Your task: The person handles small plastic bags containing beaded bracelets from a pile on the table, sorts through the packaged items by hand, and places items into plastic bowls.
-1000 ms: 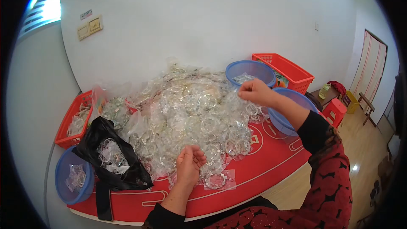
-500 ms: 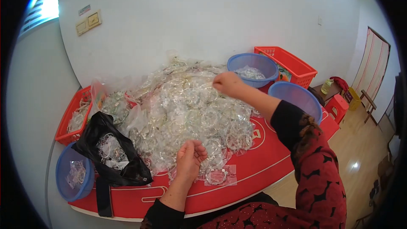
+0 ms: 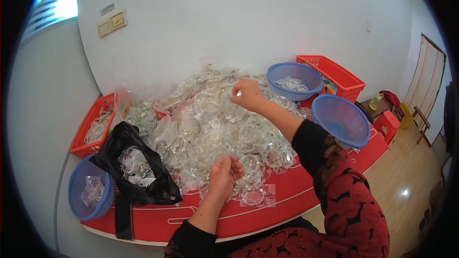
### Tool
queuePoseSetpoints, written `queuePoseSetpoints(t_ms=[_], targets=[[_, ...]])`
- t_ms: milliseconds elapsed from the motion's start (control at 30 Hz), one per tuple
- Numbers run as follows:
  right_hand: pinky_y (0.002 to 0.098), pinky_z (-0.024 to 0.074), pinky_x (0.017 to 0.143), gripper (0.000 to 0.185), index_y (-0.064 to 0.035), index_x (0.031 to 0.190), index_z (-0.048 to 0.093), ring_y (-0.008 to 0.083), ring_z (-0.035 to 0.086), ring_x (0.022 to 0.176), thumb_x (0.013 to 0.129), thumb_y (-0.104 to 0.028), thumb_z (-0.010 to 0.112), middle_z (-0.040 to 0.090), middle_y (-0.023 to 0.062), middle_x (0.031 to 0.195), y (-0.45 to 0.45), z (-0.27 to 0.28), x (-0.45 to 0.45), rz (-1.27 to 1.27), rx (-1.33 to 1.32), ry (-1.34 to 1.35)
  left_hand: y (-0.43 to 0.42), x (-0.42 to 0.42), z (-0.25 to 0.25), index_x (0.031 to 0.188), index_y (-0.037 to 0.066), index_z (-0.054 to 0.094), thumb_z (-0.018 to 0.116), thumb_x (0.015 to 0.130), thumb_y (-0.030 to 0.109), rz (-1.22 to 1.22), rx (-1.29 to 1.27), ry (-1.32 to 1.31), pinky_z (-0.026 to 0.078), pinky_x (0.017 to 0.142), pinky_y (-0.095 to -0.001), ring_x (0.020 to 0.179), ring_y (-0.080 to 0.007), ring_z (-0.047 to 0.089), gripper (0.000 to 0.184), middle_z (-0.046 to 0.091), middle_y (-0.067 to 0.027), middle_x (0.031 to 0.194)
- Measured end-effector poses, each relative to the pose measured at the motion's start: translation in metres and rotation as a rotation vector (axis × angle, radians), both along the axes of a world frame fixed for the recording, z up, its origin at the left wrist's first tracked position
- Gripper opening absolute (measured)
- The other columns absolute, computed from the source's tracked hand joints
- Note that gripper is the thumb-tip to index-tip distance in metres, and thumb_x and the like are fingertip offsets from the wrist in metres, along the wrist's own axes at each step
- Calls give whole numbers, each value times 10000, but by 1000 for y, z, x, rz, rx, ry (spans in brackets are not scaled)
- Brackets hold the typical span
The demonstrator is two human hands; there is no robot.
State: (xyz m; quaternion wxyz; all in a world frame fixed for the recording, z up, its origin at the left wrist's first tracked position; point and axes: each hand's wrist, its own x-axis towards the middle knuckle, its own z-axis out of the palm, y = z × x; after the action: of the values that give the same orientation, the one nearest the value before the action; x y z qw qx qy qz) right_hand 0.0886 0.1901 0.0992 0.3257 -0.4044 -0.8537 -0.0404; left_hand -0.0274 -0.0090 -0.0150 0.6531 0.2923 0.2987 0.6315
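A wide heap of small clear plastic packets [image 3: 205, 114] with shiny, silvery contents covers the middle of the red table [image 3: 158, 224]. Over the heap's upper right part, my right hand [image 3: 249, 96] has thumb and fingers brought together in a pinch; whatever is between them blends with the packets behind. My left hand [image 3: 224, 177] is at the heap's near edge, its fingers curled in toward the palm, and I cannot make out anything in them. To the right of the left wrist lies a single flat packet [image 3: 258, 196] on the red surface.
A black plastic bag [image 3: 162, 181] with packets, a blue basin [image 3: 76, 203], a red basket [image 3: 79, 149] and a dark phone-like slab [image 3: 124, 220] are on the left. Two blue basins [image 3: 287, 96] [image 3: 342, 134] and a red basket [image 3: 351, 91] stand right. A red stool [image 3: 388, 123] is beyond.
The view has shifted slightly, so the scene sits further right. My right hand has moved left over the heap, away from the rear blue basin. My left hand's fingers look slightly more curled.
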Motion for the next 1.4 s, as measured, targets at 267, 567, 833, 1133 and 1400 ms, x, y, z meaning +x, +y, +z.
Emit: queuePoseSetpoints(t_ms=[267,567,833,1133,1400], targets=[[197,372,498,141,-72,763,524,54,484,574,725,-151,635,547,-2,668,-112,-31,55,421,-962,801,-8,8,17,879,48,522,571,806,161,49,14,33,475,542,-237,609,-123,549,142,557,-30,711],[188,371,533,168,-58,890,528,44,482,634,759,-122,610,538,-23,744,-162,-86,55,492,-1187,1084,-3,8,1,956,57,479,556,781,36,52,86,162,498,551,-253,648,-131,571,192,577,-44,814],[182,381,534,197,-37,924,543,40,480,654,811,-198,562,544,-9,778,-145,-104,61,518,-1053,1038,-10,16,13,958,51,489,564,766,18,10,46,187,500,612,-252,723,-137,589,210,585,-60,895],[181,358,512,105,-48,832,553,33,455,589,774,-122,599,519,-28,677,-163,-91,53,522,-1151,919,-10,8,6,909,55,502,578,778,49,89,55,318,475,562,-236,696,-123,571,152,582,-55,817],[182,375,591,266,-31,1000,501,44,467,673,766,-105,602,516,-15,776,-160,-81,56,644,-1137,788,-15,8,18,852,55,531,615,762,112,174,129,416,394,488,-186,539,-65,486,136,537,8,658]])
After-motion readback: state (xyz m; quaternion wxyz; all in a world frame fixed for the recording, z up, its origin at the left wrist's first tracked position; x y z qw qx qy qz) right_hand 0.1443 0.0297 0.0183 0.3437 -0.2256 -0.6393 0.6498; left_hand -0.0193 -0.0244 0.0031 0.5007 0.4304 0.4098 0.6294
